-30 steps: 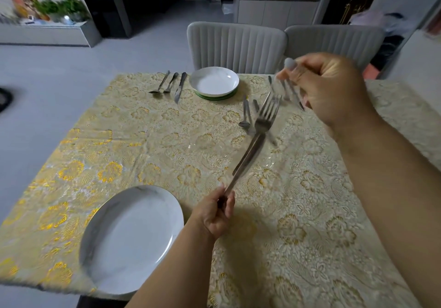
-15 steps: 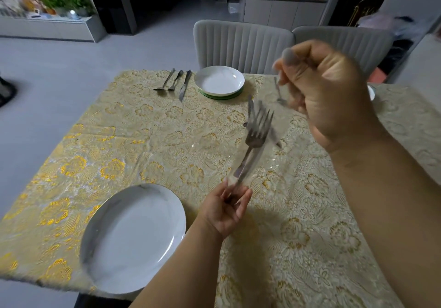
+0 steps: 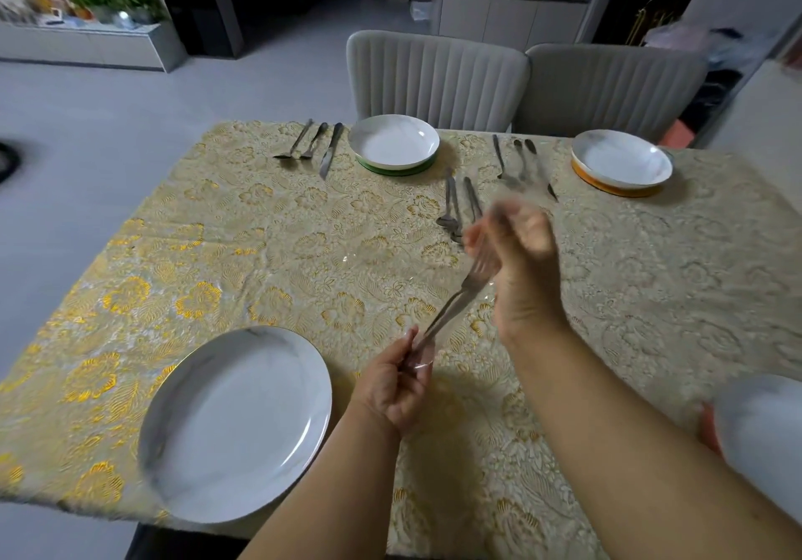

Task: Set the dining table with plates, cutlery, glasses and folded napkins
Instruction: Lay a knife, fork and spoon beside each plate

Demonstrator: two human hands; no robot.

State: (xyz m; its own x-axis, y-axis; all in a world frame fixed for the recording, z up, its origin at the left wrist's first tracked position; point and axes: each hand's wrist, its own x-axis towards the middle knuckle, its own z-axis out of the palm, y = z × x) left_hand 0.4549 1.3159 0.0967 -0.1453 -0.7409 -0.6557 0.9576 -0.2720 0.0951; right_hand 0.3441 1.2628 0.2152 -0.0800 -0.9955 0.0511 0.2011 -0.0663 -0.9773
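Above the middle of the table (image 3: 304, 229), the left hand (image 3: 397, 388) makes its grip on the handle end of a fork (image 3: 460, 299), fingers and thumb pinched together around the metal, tines pointing up and away toward the right hand (image 3: 518, 264). A second piece of cutlery seems to lie along the fork's handle, but blur hides what it is. The right hand hovers at the tines, fingers curled; motion blur smears it, so whether its grip is on the fork head or on nothing cannot be told.

Just beyond the hands, a loose pair of cutlery pieces (image 3: 453, 208) lies on the gold-patterned tablecloth (image 3: 217, 255). Near the left forearm, a large white plate (image 3: 236, 425) sits at the near edge of the table. At the far edge, a white bowl on a green mat (image 3: 394, 143) has three cutlery pieces (image 3: 310, 145) beside it on its left, and a white bowl on an orange mat (image 3: 621, 162) has another cutlery set (image 3: 520, 164) on its left. A further white dish (image 3: 764, 429) shows at the right border. Two grey chairs (image 3: 438, 75) stand behind the table.
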